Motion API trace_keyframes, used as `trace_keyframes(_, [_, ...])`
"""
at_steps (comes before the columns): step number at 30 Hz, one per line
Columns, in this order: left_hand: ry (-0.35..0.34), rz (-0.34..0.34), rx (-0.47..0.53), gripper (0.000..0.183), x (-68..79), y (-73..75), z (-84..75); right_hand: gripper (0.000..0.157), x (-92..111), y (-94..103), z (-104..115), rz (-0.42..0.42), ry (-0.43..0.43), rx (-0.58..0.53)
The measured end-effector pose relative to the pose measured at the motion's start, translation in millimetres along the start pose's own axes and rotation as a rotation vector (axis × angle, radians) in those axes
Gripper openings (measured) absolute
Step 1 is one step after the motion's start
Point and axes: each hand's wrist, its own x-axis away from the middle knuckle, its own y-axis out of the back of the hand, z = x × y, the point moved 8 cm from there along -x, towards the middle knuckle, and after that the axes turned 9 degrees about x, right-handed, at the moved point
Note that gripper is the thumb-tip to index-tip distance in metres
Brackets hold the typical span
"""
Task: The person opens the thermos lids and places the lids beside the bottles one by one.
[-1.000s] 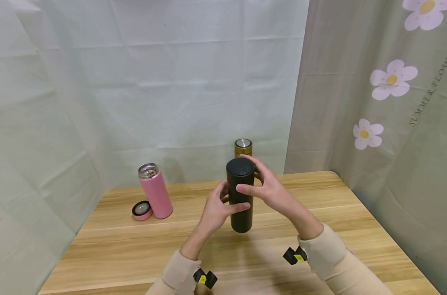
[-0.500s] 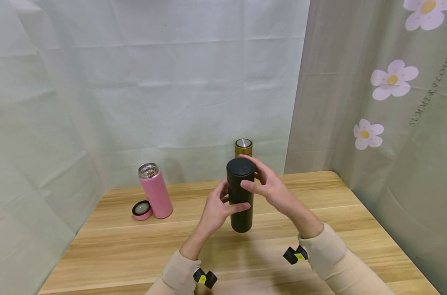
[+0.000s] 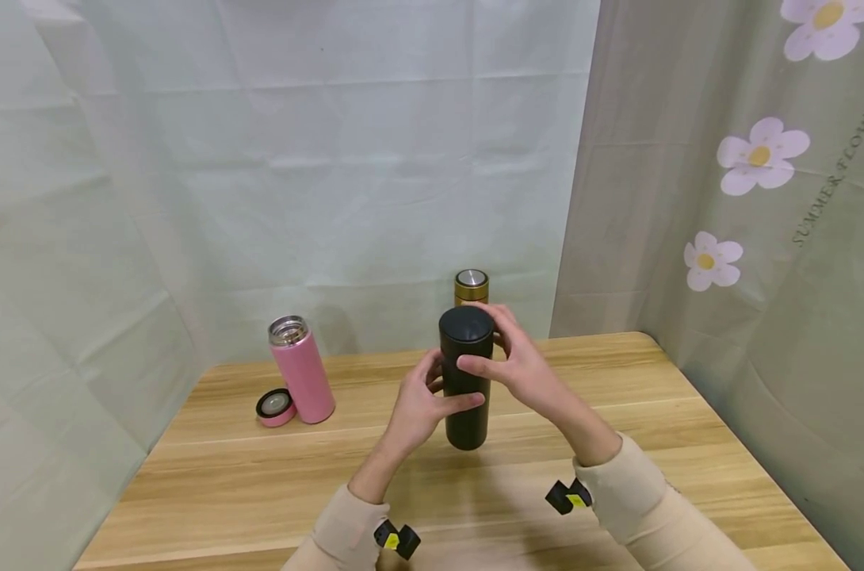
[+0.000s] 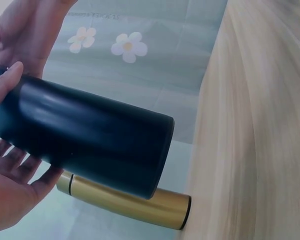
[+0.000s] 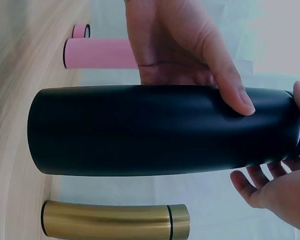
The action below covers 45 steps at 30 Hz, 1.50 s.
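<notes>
A black thermos bottle (image 3: pixel 468 428) stands upright in the air over the wooden table, its flat base showing clear of the wood in the left wrist view. My left hand (image 3: pixel 416 406) grips its middle, with the thumb laid across the front. Higher up, my right hand (image 3: pixel 523 366) holds the top part from the right, fingers behind and thumb in front. The right wrist view shows a thin seam near the bottle's top end, beside the right fingers. Directly behind stands a gold thermos bottle (image 4: pixel 135 205), partly hidden by the black one in the head view.
On the left of the table (image 3: pixel 261 492), an uncapped pink thermos bottle (image 3: pixel 305 381) stands with its steel mouth bare. Its pink lid (image 3: pixel 276 408) lies beside it, inner side up. Pale curtains (image 3: pixel 375 174) hang behind and at both sides, the right one printed with flowers.
My right thumb slid to the right along the upper front half a second ago and is now back further left. The left hand and the black thermos bottle have hardly moved.
</notes>
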Motion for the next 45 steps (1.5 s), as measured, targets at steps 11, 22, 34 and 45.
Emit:
trace_keyframes(11, [0.008, -0.016, -0.002, 0.069, 0.6, 1.7, -1.0, 0.079, 1.8, -1.8, -2.0, 0.038, -0.077, -0.051])
trace_keyframes(22, [0.011, -0.003, 0.014, 0.069, 1.8, -0.1, -0.1, 0.079, 1.6, 0.6, 1.8, 0.035, -0.032, -0.089])
trace_keyframes(34, [0.01, -0.008, 0.008, 0.071, 0.5, -1.0, -0.7, 0.089, 0.9, 0.0, -1.0, 0.013, -0.101, -0.049])
trace_keyframes(45, [0.012, -0.011, 0.004, 0.07, -0.4, -0.1, 0.4, 0.079, 0.1, 0.9, 1.3, 0.037, -0.073, -0.047])
